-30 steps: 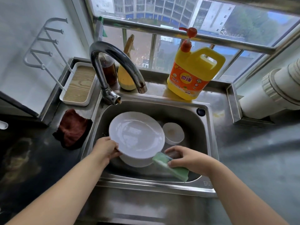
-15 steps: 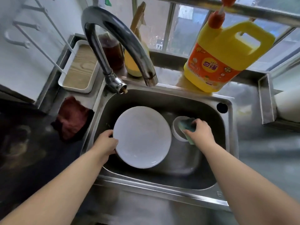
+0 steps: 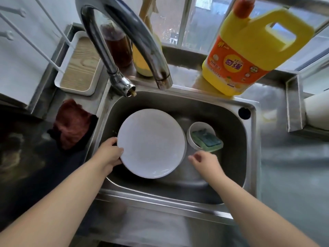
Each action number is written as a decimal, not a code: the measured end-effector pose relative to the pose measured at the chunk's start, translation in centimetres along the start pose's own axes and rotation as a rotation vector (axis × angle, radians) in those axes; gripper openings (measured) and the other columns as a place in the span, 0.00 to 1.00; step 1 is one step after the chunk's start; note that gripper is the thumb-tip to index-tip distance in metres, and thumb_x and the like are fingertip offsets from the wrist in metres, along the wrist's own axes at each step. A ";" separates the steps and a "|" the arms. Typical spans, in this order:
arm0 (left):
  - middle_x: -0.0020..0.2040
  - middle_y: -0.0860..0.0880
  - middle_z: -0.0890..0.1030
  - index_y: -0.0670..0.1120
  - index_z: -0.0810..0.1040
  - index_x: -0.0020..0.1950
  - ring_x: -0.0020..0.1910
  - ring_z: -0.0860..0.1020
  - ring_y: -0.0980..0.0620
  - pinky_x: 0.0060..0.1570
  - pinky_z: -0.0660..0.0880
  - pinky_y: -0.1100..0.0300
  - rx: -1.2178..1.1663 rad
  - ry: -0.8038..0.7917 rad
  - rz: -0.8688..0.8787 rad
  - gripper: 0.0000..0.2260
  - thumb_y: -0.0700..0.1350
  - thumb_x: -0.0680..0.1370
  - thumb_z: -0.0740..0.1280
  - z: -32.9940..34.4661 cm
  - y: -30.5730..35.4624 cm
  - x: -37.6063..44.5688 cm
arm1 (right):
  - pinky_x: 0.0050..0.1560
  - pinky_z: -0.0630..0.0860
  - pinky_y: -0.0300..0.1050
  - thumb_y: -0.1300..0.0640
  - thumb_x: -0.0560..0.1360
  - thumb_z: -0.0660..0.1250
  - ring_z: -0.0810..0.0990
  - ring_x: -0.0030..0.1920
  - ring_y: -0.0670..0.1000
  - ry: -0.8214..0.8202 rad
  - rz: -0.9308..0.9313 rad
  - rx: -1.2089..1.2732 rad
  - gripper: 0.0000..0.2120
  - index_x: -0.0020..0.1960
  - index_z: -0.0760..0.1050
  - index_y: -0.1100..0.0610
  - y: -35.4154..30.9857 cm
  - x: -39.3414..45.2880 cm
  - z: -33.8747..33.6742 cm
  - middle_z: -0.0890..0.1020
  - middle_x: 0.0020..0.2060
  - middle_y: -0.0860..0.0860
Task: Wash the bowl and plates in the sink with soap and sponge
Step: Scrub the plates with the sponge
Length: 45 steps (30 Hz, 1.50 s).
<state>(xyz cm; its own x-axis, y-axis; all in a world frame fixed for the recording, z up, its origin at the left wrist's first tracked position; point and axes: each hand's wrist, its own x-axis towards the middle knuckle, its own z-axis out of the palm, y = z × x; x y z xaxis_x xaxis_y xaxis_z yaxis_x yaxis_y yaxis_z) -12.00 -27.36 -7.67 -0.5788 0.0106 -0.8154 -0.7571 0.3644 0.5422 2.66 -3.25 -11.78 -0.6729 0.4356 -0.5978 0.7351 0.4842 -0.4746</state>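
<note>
A large white plate [image 3: 151,142] is held over the steel sink [image 3: 229,125]; my left hand [image 3: 110,155] grips its left rim. To its right a small white bowl [image 3: 193,129] sits on the sink floor with the green sponge [image 3: 207,139] lying in it and over its rim. My right hand [image 3: 204,162] hovers just below the bowl, apart from the sponge, fingers loosely curled and holding nothing. The yellow soap jug [image 3: 249,50] with a red pump stands on the ledge behind the sink.
The curved faucet [image 3: 128,38] arches over the sink's back left. A red-brown cloth [image 3: 71,123] lies left of the sink, a white tray [image 3: 80,65] behind it. A dark jar [image 3: 117,45] and a yellow item stand on the sill.
My right hand carried the sponge from the sink's front to the bowl, left it there and drew back toward me. The plate stays in my left hand. The camera moved closer.
</note>
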 end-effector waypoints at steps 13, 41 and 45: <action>0.58 0.42 0.76 0.43 0.70 0.68 0.53 0.76 0.45 0.50 0.76 0.49 -0.063 0.067 0.049 0.18 0.31 0.80 0.57 -1.6 -0.9 -0.9 | 0.30 0.69 0.41 0.50 0.77 0.66 0.77 0.34 0.53 -0.065 0.408 0.304 0.16 0.55 0.75 0.63 0.5 5.7 6.0 0.79 0.43 0.58; 0.63 0.37 0.75 0.37 0.69 0.70 0.58 0.76 0.39 0.53 0.74 0.46 -0.226 0.071 0.090 0.19 0.29 0.80 0.54 -5.3 -0.6 -3.5 | 0.37 0.71 0.44 0.61 0.75 0.65 0.77 0.40 0.54 0.281 0.127 0.277 0.03 0.46 0.72 0.55 -0.2 -4.0 -5.4 0.79 0.39 0.54; 0.63 0.37 0.75 0.36 0.68 0.69 0.60 0.74 0.38 0.55 0.73 0.44 -0.191 0.024 0.122 0.18 0.28 0.80 0.54 -3.5 0.0 -3.2 | 0.33 0.64 0.45 0.63 0.74 0.64 0.74 0.38 0.57 0.421 0.114 0.178 0.02 0.44 0.72 0.61 0.8 -5.7 -8.0 0.77 0.34 0.54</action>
<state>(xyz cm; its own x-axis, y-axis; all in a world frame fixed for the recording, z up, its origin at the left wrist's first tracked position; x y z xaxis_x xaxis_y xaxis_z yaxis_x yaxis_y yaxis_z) -11.22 -30.66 -4.37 -0.6745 0.0209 -0.7379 -0.7237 0.1789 0.6666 6.44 0.75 -3.59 -0.5354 0.7659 -0.3561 0.7841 0.2940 -0.5465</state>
